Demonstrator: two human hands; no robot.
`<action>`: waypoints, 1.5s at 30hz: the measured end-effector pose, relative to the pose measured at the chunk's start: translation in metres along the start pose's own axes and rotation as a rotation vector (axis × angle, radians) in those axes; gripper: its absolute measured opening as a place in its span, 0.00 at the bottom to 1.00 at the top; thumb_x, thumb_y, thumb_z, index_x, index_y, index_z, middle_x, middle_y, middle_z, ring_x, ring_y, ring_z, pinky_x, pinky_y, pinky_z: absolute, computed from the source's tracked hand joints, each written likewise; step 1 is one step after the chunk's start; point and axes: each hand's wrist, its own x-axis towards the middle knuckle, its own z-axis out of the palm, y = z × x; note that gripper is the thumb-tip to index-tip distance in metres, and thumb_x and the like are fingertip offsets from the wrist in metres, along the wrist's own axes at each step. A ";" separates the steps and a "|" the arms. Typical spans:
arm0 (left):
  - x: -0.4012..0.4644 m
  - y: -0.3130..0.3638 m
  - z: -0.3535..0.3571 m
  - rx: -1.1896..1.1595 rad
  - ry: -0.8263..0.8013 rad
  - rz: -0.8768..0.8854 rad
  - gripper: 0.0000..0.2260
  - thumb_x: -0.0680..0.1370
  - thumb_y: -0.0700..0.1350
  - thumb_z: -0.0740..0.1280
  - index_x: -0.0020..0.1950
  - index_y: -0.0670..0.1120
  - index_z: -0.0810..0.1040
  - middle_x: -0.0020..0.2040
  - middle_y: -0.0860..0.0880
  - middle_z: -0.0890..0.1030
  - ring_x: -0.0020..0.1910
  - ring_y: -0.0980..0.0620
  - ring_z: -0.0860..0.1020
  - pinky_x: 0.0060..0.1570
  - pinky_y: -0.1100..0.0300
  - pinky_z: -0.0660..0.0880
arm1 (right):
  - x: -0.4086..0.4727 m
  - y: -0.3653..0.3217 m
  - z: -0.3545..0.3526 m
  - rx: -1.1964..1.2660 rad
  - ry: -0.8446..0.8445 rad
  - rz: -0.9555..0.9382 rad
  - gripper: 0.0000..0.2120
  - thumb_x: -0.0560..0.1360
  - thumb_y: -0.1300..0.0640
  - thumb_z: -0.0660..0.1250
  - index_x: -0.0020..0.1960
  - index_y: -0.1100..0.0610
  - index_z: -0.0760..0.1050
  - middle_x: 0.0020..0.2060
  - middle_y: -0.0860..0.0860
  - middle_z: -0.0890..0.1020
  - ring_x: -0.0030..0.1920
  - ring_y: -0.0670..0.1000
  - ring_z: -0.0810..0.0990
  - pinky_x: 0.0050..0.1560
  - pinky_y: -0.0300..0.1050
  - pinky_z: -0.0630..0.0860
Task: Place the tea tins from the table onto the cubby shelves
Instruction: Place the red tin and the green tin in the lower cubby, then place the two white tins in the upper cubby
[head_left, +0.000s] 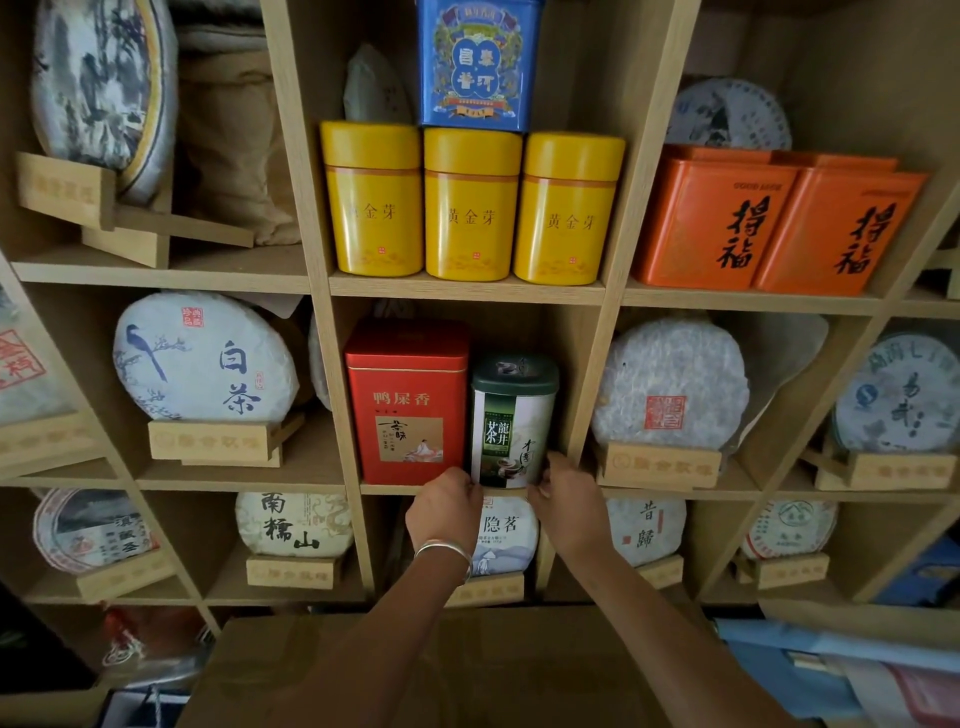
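In the middle cubby of the shelves (467, 291), a red tin (408, 402) stands upright at the left, and the green tin (514, 421) stands just beside it on the right, at the shelf's front edge. The left hand (444, 512), a silver bracelet (445, 552) on its wrist, has its fingers (470, 480) closed on the green tin's lower left corner. The right hand (566, 506) grips its lower right corner.
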 end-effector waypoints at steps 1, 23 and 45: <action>0.000 0.000 0.000 -0.003 0.002 0.000 0.09 0.78 0.51 0.64 0.49 0.47 0.80 0.44 0.48 0.83 0.45 0.45 0.81 0.39 0.57 0.75 | 0.000 0.000 0.000 -0.003 -0.003 -0.001 0.10 0.76 0.57 0.67 0.54 0.60 0.72 0.43 0.55 0.82 0.45 0.54 0.82 0.43 0.50 0.80; -0.004 -0.015 0.000 -0.090 -0.002 0.109 0.08 0.77 0.53 0.64 0.50 0.51 0.77 0.44 0.53 0.83 0.44 0.50 0.81 0.41 0.55 0.78 | -0.001 0.008 -0.001 -0.047 0.013 -0.083 0.09 0.76 0.54 0.65 0.51 0.60 0.73 0.42 0.54 0.82 0.43 0.54 0.82 0.40 0.49 0.78; -0.066 0.092 -0.077 0.117 -0.259 0.993 0.18 0.74 0.56 0.65 0.58 0.46 0.72 0.52 0.45 0.79 0.49 0.43 0.78 0.44 0.52 0.77 | -0.149 0.002 -0.171 -0.411 0.196 0.184 0.26 0.75 0.45 0.65 0.67 0.57 0.67 0.58 0.58 0.74 0.59 0.60 0.73 0.47 0.49 0.72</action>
